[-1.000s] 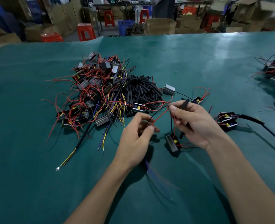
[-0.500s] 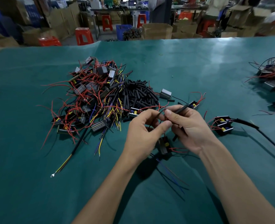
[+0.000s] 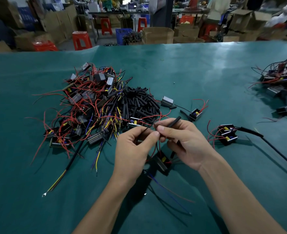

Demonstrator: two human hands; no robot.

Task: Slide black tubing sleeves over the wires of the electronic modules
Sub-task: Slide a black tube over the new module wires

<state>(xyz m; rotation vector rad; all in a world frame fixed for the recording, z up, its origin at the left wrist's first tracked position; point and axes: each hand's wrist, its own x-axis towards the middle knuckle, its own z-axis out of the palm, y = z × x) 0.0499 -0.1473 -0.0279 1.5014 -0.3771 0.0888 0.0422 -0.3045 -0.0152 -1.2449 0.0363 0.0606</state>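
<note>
My right hand (image 3: 185, 142) pinches a black tubing sleeve (image 3: 174, 121) between thumb and fingers, its free end pointing up and to the right. My left hand (image 3: 134, 144) pinches the thin wires (image 3: 145, 130) at the sleeve's near end, fingertips almost touching those of the right hand. The electronic module (image 3: 162, 160) on these wires hangs just below and between my hands, with red and blue leads trailing toward me. A heap of loose black sleeves (image 3: 139, 102) lies beyond my hands, beside a tangle of modules with red wires (image 3: 88, 105).
Two modules joined to a long black sleeved cable (image 3: 228, 134) lie to the right. Single modules (image 3: 196, 114) sit behind my right hand. Another pile of modules (image 3: 281, 85) is at the far right. The green table cover (image 3: 206, 73) ends at boxes and red stools behind.
My hands have drawn together from apart, so the wire ends now meet the sleeve's mouth. The module has lifted closer under my hands. The camera view has shifted slightly.
</note>
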